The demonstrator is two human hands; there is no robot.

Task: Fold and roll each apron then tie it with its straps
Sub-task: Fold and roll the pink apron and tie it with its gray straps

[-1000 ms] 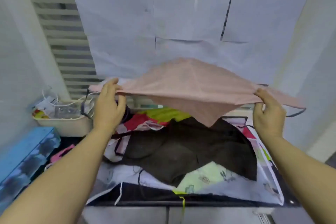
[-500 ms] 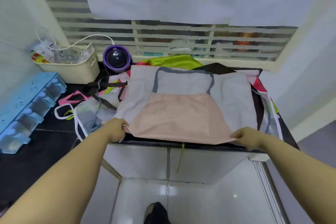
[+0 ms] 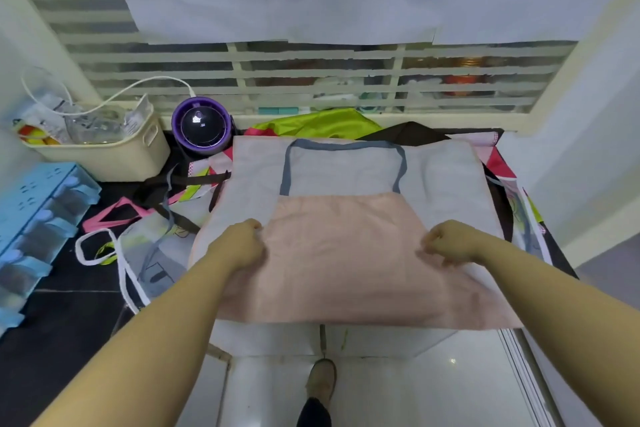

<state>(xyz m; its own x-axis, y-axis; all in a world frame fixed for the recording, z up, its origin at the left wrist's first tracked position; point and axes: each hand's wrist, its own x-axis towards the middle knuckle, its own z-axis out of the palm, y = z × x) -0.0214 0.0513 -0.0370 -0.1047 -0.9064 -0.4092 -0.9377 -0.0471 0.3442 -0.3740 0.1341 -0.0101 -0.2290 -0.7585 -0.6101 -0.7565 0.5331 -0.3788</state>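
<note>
The apron [image 3: 346,253] lies spread flat on the heap of other aprons [image 3: 318,121] on the counter. Its neck strap [image 3: 341,146] is laid out at the far end and its near hem hangs over the front edge, which gives a smooth, square sheet to fold. The left hand [image 3: 239,246] and right hand [image 3: 446,243] are each clenched on a pinch of cloth at opposite sides of the pink panel (creases fan out from the right fist), level with each other, probably to pull the fabric taut for a straight first fold.

Black counter [image 3: 76,312], cream basket [image 3: 114,158], purple device [image 3: 202,128], heaped aprons [image 3: 346,253]
</note>
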